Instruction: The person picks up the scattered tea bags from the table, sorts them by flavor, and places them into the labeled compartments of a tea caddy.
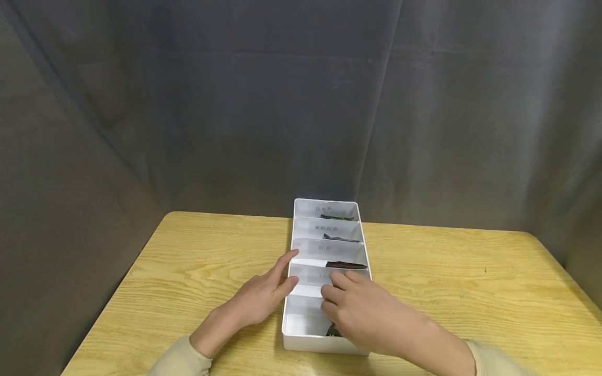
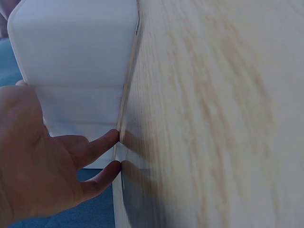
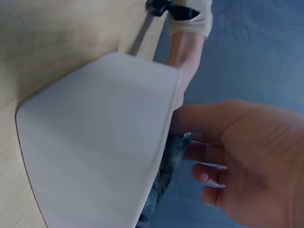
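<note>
A long white divided box [image 1: 295, 224] stands on the wooden table [image 1: 470, 282], with several labelled compartments. My left hand [image 1: 263, 297] lies with straight fingers against the box's left wall [image 2: 71, 47]; the left wrist view shows the left hand [image 2: 42, 161] beside that wall. My right hand [image 1: 362, 308] reaches over the near compartments with its fingers loosely curled. A dark packet [image 1: 332, 330] shows just under it in the nearest compartment. In the right wrist view the packet [image 3: 171, 156] leans inside the box wall [image 3: 95, 142], at my right hand [image 3: 247, 156]. Whether the fingers pinch it is hidden.
Dark packets lie in three farther compartments: one [image 1: 345, 265], another [image 1: 340, 237] and the farthest [image 1: 336, 217]. A grey curtain [image 1: 301, 104] hangs behind the table. Bare wood [image 1: 188, 250] spreads to the left and right of the box.
</note>
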The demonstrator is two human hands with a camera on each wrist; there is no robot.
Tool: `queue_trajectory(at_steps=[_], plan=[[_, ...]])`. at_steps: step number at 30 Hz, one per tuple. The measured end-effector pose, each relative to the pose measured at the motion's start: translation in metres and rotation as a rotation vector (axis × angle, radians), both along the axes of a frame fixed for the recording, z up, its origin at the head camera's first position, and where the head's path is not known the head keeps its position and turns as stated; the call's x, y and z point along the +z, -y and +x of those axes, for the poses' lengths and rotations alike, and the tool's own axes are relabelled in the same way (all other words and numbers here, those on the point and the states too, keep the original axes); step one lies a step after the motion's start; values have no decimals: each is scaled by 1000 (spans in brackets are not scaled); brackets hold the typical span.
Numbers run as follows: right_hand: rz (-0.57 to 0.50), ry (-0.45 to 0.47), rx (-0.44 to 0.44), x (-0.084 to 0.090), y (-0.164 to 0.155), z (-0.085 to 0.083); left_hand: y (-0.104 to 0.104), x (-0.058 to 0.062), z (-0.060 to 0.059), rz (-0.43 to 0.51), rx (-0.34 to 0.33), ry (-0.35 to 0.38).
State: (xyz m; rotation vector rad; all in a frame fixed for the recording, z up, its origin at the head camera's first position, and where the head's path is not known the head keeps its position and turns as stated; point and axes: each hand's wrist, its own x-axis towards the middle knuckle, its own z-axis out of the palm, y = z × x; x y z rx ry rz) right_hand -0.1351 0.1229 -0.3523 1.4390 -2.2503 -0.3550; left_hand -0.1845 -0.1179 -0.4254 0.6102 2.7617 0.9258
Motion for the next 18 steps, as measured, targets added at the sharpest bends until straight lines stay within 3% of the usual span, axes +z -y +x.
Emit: queue_trajectory(at_steps=[6,12,18], plan=[[-137,23,60,-5,-2,14,2,0,1,7,0,-4],[-298,161,98,-18,1,18,1,0,0,5,-1,-23],[-367,245,53,-30,4,19,1,-1,-1,9,0,-22]])
